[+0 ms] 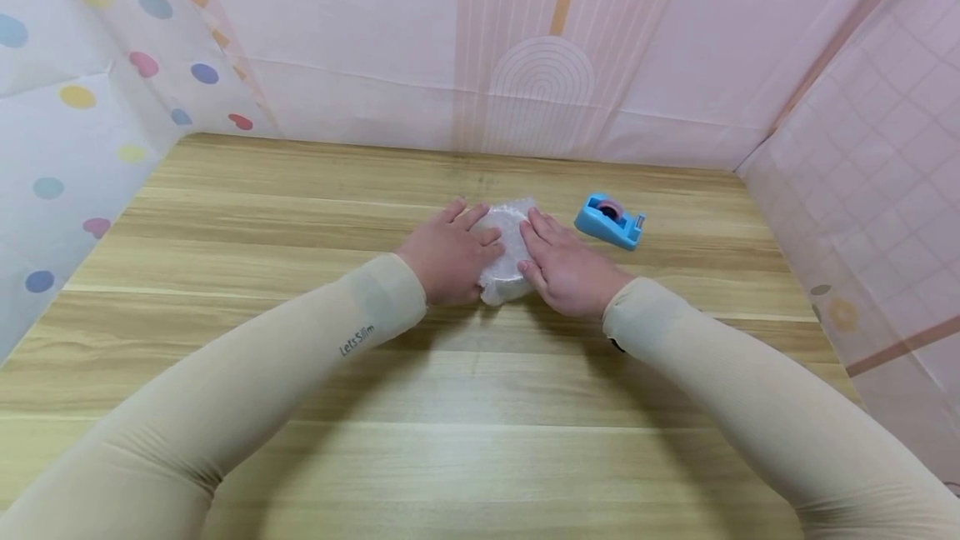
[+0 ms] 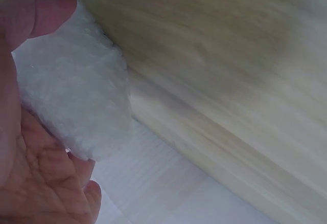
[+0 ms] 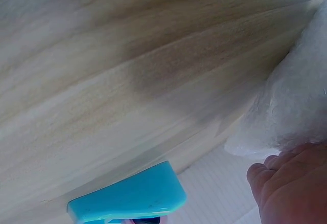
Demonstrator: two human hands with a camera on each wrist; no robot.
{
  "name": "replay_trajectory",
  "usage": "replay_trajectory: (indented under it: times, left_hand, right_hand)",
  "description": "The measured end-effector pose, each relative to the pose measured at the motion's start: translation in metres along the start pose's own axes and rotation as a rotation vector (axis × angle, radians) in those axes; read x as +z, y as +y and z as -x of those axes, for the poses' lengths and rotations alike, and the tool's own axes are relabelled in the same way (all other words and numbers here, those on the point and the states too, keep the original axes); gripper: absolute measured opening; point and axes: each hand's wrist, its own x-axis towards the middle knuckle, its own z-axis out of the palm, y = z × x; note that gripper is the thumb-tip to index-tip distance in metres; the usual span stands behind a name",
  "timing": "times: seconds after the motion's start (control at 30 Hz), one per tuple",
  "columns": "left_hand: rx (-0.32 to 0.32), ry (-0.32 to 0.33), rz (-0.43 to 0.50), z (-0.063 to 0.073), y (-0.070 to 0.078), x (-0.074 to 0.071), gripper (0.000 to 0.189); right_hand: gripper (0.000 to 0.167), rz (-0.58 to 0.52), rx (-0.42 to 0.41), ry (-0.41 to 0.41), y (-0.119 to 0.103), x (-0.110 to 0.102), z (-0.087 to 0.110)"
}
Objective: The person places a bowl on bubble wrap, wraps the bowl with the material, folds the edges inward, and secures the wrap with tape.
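Observation:
A bubble-wrapped bundle point(image 1: 510, 250) lies on the wooden table, whitish and see-through, with a round outline showing under the wrap. My left hand point(image 1: 456, 255) rests against its left side, fingers spread and reaching over the top. In the left wrist view, the thumb point(image 2: 53, 9) lies along the bubble wrap point(image 2: 76, 81) while the other fingers are partly behind it. From the right, my right hand point(image 1: 572, 267) presses on the bundle with straight fingers laid over its edge. What is inside the wrap is hidden.
A blue tape dispenser point(image 1: 611, 222) with a roll of tape stands just right of the right hand, towards the back of the table point(image 1: 465, 440). Patterned sheets point(image 1: 360, 32) hang behind the table and along both sides.

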Motion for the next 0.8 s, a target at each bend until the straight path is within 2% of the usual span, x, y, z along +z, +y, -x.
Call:
replay_trajectory:
  times: [0.27, 0.57, 0.8]
  left_hand:
    - [-0.011, 0.004, 0.032, -0.0001, 0.0016, 0.0009, 0.076]
    - [-0.013, -0.021, 0.062, 0.0001, 0.0006, 0.0011, 0.078]
    - [0.018, -0.030, 0.085, 0.0007, -0.0036, -0.0009, 0.080]
  right_hand:
    - [0.070, 0.005, 0.006, 0.004, 0.0004, 0.0016, -0.0010]
    - [0.070, -0.009, 0.002, -0.002, -0.0015, -0.0001, 0.0008]
    - [0.069, -0.009, 0.003, -0.005, -0.0018, -0.0010, 0.0003]
